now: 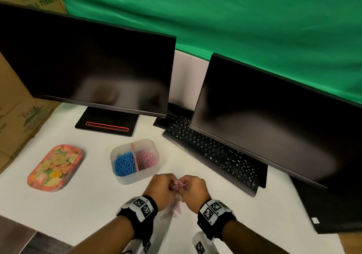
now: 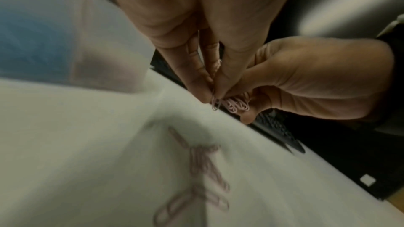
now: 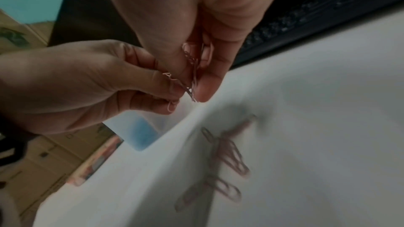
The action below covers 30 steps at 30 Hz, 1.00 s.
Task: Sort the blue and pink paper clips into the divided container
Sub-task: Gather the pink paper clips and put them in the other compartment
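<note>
A translucent divided container stands on the white table, with blue paper clips in its left half and pink paper clips in its right half. Just in front of it, my left hand and right hand meet fingertip to fingertip. Both pinch a tangled bunch of pink clips held above the table. In the left wrist view, the left hand pinches one clip while the right hand's fingers hold the bunch. Several loose pink clips lie on the table below my wrists.
A flowered tray lies left of the container. A black keyboard runs along the right, partly under the right monitor. The left monitor and its stand base are behind. Cardboard boxes line the left edge.
</note>
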Motion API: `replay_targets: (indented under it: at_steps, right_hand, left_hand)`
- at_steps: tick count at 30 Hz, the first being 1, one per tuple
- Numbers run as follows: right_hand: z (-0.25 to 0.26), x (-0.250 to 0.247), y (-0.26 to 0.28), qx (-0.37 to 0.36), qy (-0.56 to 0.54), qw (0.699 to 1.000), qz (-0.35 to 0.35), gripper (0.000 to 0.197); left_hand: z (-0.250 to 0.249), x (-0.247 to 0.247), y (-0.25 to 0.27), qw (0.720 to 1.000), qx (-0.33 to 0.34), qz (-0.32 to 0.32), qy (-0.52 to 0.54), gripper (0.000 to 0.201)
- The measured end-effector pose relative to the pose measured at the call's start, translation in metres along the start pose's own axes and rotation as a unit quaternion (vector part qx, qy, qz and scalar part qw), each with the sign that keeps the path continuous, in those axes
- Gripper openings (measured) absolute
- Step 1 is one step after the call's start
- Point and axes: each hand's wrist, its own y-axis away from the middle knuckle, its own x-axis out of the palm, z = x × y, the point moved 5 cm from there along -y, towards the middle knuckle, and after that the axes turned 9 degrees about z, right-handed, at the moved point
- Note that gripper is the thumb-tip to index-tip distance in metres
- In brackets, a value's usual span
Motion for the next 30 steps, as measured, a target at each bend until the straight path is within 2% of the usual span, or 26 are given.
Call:
replay_targets:
  at_steps: [5, 10, 14, 15, 17, 20, 23, 25, 27, 30]
  right_hand:
    - [0.062, -0.009, -0.027, -0.052, 0.011, 0.998, -0.013, 0.003]
    - [0.118, -0.003, -0.061, -0.071, 0.066, 0.995, -0.005, 0.013]
    - [0.135, 0.001, -0.081, -0.045, 0.098, 0.994, 0.020, 0.016]
    - [0.134, 0.003, -0.085, -0.033, 0.099, 0.994, 0.029, 0.019]
    - [0.132, 0.005, -0.088, -0.014, 0.094, 0.995, 0.042, 0.026]
    - [0.130, -0.001, -0.080, -0.026, 0.077, 0.994, 0.067, 0.029]
    - [0.109, -0.013, -0.063, -0.043, 0.085, 0.994, 0.053, 0.030]
    - [0.078, -0.014, -0.052, -0.027, 0.149, 0.987, 0.055, 0.038]
    - [0.036, -0.003, -0.034, -0.003, 0.235, 0.966, 0.103, 0.047]
    - [-0.006, 0.025, -0.002, -0.075, 0.318, 0.927, 0.181, 0.064]
  left_hand:
    - [-0.009, -0.059, 0.004, 0.998, 0.003, -0.064, -0.012, 0.012]
    - [0.001, -0.111, -0.004, 0.992, -0.056, -0.112, -0.007, 0.010]
    - [0.011, -0.123, -0.014, 0.985, -0.107, -0.129, -0.052, 0.007]
    - [0.012, -0.122, -0.016, 0.985, -0.112, -0.123, -0.055, 0.003]
    - [0.017, -0.118, -0.020, 0.985, -0.123, -0.104, -0.059, 0.013]
    - [0.023, -0.114, -0.023, 0.984, -0.129, -0.104, -0.065, 0.017]
    - [0.020, -0.113, -0.019, 0.986, -0.101, -0.121, -0.059, 0.013]
    - [0.013, -0.108, -0.012, 0.989, -0.064, -0.115, -0.066, 0.010]
    - [0.011, -0.092, -0.003, 0.993, -0.030, -0.071, -0.090, 0.012]
    - [0.023, -0.051, 0.008, 0.983, -0.017, 0.058, -0.173, 0.017]
